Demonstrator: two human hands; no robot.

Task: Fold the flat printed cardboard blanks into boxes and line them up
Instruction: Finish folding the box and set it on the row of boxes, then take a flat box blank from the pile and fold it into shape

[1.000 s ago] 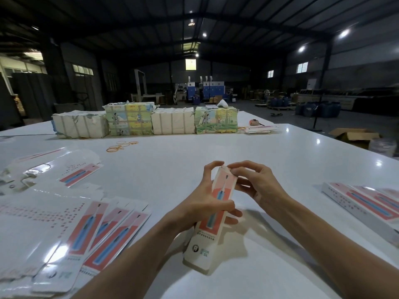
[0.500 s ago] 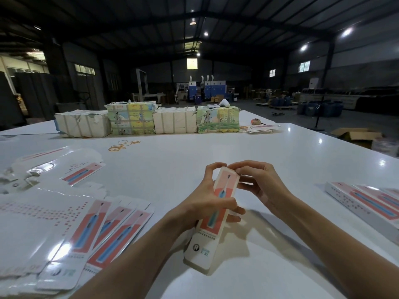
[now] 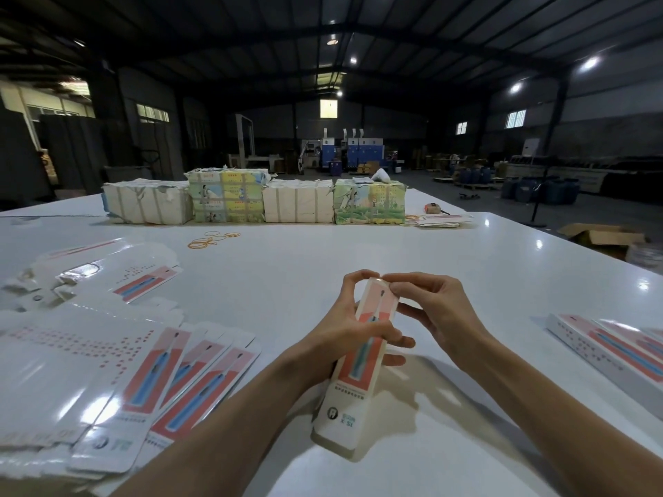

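A long narrow folded box (image 3: pixel 346 399), white with a red and blue toothbrush print, stands tilted above the white table (image 3: pixel 323 252) in front of me. My left hand (image 3: pixel 353 331) grips it round the middle, fingers wrapped across its front. My right hand (image 3: pixel 434 310) pinches the box's far top end with curled fingers. Flat printed blanks (image 3: pixel 118 367) lie fanned in a pile at the near left. Finished boxes (image 3: pixel 613 346) lie side by side at the right edge.
Several paper-wrapped bundles (image 3: pixel 258 200) form a row across the far side of the table. Loose rubber bands (image 3: pixel 211 239) lie in front of them. More flat blanks (image 3: pixel 439 220) sit at the far right. An open carton (image 3: pixel 602 238) stands on the floor beyond the table's right edge.
The box has stayed in both hands at about the same spot. My right fingers have closed in on its top end, beside my left fingertips.
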